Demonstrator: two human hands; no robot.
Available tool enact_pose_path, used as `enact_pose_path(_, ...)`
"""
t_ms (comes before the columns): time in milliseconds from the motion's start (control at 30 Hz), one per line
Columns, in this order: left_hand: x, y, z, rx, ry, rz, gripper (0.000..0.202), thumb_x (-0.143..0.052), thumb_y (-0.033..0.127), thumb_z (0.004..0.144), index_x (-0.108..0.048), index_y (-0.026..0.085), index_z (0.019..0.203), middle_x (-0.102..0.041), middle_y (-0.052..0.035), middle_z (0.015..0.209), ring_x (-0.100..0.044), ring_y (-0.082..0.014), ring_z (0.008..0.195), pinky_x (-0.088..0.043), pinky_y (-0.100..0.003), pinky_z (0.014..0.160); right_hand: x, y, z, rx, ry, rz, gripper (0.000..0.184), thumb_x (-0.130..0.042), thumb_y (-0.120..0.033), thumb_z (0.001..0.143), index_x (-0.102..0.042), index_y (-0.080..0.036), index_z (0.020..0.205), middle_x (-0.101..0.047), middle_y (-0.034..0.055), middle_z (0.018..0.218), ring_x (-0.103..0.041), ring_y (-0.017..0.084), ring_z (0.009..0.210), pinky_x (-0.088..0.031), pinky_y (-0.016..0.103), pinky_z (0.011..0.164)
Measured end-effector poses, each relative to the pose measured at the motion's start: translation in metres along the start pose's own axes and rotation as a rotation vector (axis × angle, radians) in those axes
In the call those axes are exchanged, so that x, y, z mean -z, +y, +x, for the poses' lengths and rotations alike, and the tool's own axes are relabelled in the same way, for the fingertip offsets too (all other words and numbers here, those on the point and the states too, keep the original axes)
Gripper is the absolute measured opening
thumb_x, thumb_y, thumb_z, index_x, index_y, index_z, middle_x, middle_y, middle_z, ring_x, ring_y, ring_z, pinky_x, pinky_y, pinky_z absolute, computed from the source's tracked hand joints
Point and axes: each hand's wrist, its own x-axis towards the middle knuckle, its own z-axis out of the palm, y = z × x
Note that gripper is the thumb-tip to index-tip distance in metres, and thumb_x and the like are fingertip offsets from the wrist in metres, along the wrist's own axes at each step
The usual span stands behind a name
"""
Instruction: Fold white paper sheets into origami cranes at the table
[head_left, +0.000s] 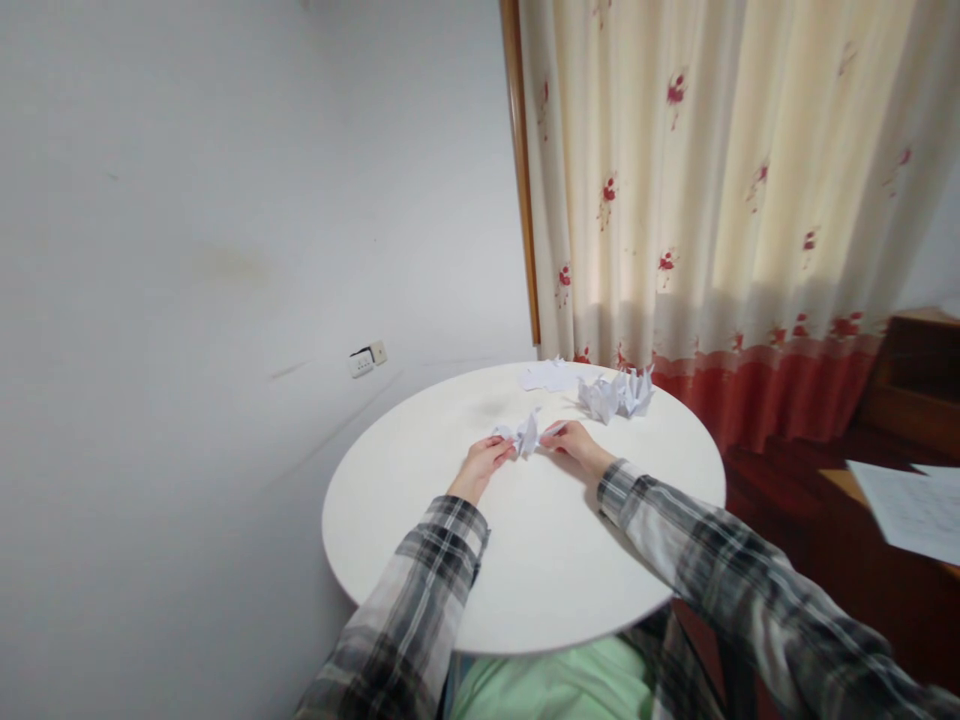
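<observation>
Between my two hands is a folded white paper crane [527,434], just above the round white table [405,520]. My left hand [486,462] pinches its left side, with the fingers closed. The fingers of my right hand [574,442] are closed on its right side. A pointed part of the crane stands up in the middle. Beyond my right hand, a cluster of folded white paper cranes [615,396] rests on the table.
White paper sheets [551,376] lie near the table's far edge. A wall with a socket [361,362] borders the left side, and a flowered curtain [697,200] hangs behind. Written sheets [911,505] lie on a wooden surface at right.
</observation>
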Motion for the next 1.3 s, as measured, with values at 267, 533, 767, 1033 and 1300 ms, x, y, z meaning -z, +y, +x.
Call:
enact_pose_path(267,-0.003,-0.002,-0.003,-0.064,-0.095,0.138,0.015,-0.070,0.013,0.065,-0.061,0.011,0.076,-0.065,-0.0057,0.079,-0.061,-0.0115,0.073,-0.046,-0.030,0.085,-0.003,0.001,0.009,0.076,-0.012,0.058,0.020,-0.072,-0.027,0.047,-0.059,-0.015,0.056,-0.057,-0.0010,0.053,-0.048,0.011,0.051,-0.036,0.026,0.054)
enact_pose_path(533,-0.012,0.000,-0.011,0.003,-0.204,0.051,0.024,-0.062,0.020,0.074,-0.053,0.017,0.096,-0.063,-0.0050,0.092,-0.062,-0.0112,0.074,-0.048,-0.030,0.082,-0.003,-0.010,0.004,0.177,-0.035,0.127,0.020,-0.071,-0.028,0.049,-0.057,-0.016,0.056,-0.059,-0.0024,0.056,-0.051,0.011,0.055,-0.039,0.026,0.060)
enact_pose_path(767,-0.013,-0.004,-0.004,-0.100,-0.174,-0.120,0.019,-0.057,0.008,0.071,-0.053,0.014,0.089,-0.062,-0.0060,0.095,-0.061,-0.0116,0.081,-0.047,-0.026,0.082,-0.003,-0.013,0.000,0.150,-0.032,0.141,0.024,-0.071,-0.033,0.053,-0.060,-0.016,0.066,-0.064,0.0004,0.066,-0.054,0.012,0.062,-0.040,0.026,0.064)
enact_pose_path(1033,-0.013,-0.004,-0.004,-0.127,-0.118,-0.079,0.017,-0.064,0.011,0.067,-0.052,0.014,0.079,-0.059,-0.0012,0.082,-0.059,-0.0101,0.076,-0.047,-0.030,0.084,-0.003,-0.012,-0.001,0.075,-0.011,0.100,0.030,-0.072,-0.036,0.051,-0.059,-0.016,0.069,-0.062,0.0000,0.066,-0.053,0.011,0.061,-0.039,0.024,0.060)
enact_pose_path(1300,-0.008,-0.004,0.001,-0.252,-0.050,0.061,0.026,-0.072,0.025,0.062,-0.053,0.014,0.076,-0.057,0.0004,0.080,-0.057,-0.0102,0.076,-0.047,-0.026,0.077,-0.005,-0.024,-0.013,-0.142,-0.190,0.111,0.048,-0.053,-0.059,0.073,-0.057,-0.014,0.057,-0.055,0.0021,0.055,-0.047,0.008,0.050,-0.033,0.021,0.048)
